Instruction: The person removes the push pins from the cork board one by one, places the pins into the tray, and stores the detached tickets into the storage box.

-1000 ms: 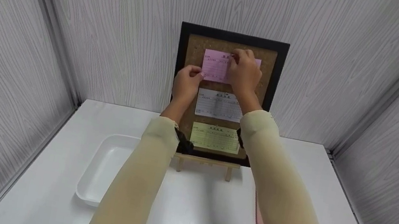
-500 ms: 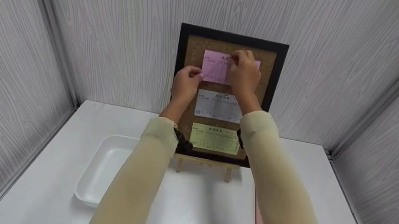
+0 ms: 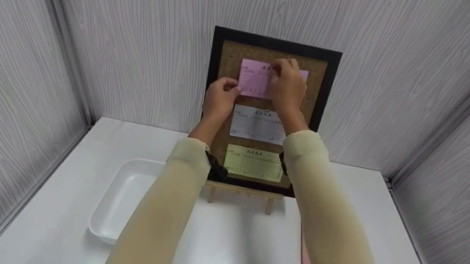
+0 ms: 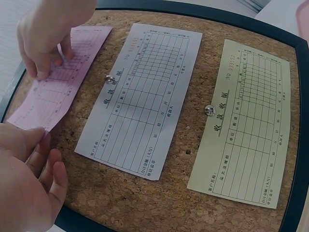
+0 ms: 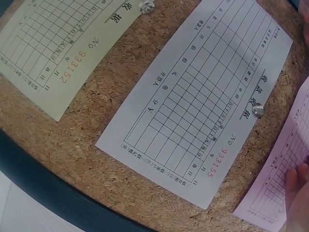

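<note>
A pink receipt slip (image 3: 254,79) lies against the upper part of a black-framed cork board (image 3: 230,61). My left hand (image 3: 219,100) pinches its lower left corner between thumb and fingers. At the slip's top middle is my right hand (image 3: 290,86), its fingers curled and fingertips together on the top edge; whatever small thing they pinch is hidden. Below hang a white receipt slip (image 4: 140,101) and a yellow one (image 4: 246,125). A clear pushpin (image 4: 110,79) sits at the white slip's top edge, another pushpin (image 4: 209,110) at the yellow slip's.
A small wooden easel (image 3: 212,193) holds the board upright on the white table (image 3: 213,254). To the left stands a white tray (image 3: 127,195), partly behind my left sleeve. The edge of a pink object (image 3: 306,261) shows beside my right sleeve. Wood-grain panels (image 3: 159,41) enclose the table.
</note>
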The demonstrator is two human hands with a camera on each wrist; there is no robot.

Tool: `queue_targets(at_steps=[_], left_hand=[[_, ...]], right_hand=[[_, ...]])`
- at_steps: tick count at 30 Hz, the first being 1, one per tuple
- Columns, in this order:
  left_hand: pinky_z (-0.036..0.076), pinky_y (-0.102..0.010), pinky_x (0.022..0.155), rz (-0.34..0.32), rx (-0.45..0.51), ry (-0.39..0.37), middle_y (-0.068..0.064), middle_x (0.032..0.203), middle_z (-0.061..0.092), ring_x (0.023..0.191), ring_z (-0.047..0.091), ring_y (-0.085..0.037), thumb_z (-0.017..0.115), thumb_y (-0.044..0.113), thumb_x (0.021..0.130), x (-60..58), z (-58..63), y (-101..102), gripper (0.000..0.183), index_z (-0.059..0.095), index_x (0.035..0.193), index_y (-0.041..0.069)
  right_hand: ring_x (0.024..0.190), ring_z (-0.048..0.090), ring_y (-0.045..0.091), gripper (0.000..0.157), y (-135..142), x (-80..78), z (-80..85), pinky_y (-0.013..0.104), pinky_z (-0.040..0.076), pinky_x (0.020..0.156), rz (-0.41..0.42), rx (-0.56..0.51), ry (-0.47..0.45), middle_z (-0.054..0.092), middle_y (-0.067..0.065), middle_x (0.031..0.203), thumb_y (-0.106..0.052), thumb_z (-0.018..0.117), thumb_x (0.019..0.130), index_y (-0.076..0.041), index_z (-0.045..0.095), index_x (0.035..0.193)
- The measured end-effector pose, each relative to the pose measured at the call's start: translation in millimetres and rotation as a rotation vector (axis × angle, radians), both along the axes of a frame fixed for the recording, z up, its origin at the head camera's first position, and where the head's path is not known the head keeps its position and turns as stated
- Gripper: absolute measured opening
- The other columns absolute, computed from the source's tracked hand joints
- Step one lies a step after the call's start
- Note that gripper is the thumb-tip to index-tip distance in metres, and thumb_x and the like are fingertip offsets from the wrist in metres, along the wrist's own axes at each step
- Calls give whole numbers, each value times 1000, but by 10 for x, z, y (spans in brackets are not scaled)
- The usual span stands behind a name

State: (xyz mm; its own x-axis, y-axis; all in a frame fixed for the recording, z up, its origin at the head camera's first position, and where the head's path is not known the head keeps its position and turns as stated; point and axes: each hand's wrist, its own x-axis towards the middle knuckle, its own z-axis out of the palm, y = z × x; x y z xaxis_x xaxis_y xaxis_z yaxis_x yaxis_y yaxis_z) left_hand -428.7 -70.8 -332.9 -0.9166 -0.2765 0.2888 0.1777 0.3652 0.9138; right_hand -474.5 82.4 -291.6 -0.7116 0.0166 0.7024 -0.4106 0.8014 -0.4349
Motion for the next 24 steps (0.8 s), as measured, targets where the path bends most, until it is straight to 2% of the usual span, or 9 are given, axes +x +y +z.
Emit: queue_targets(at_steps=[6,14,19,24], left_hand=[[47,-32,79,11,-6,-5,-3,111,69,95,62,-15,62,25,101,2,-9,9,23,69,119,13],[48,-31,78,0,12,-14,-3,110,69,94,63,-16,62,26,101,1,-35,29,23,69,118,13],[50,-30,76,-30,73,-6,-4,110,69,93,65,-16,63,26,100,53,-64,6,23,69,119,13],[51,-29,75,-73,138,22,-5,108,69,90,65,-17,64,24,100,173,-133,-23,23,69,118,11]], right_hand=[[101,68,21,14,16,1,0,45,54,84,3,-5,-15,68,4,108,-21,62,101,-12,72,106],[98,67,19,12,109,27,-52,40,53,86,43,-11,4,69,4,106,-15,61,99,-10,72,104],[97,66,18,10,212,150,-33,37,52,87,98,-50,42,70,5,105,-15,62,100,-10,70,101],[94,66,18,7,388,322,-53,35,53,84,162,-106,88,70,7,103,-14,65,99,-8,69,100]])
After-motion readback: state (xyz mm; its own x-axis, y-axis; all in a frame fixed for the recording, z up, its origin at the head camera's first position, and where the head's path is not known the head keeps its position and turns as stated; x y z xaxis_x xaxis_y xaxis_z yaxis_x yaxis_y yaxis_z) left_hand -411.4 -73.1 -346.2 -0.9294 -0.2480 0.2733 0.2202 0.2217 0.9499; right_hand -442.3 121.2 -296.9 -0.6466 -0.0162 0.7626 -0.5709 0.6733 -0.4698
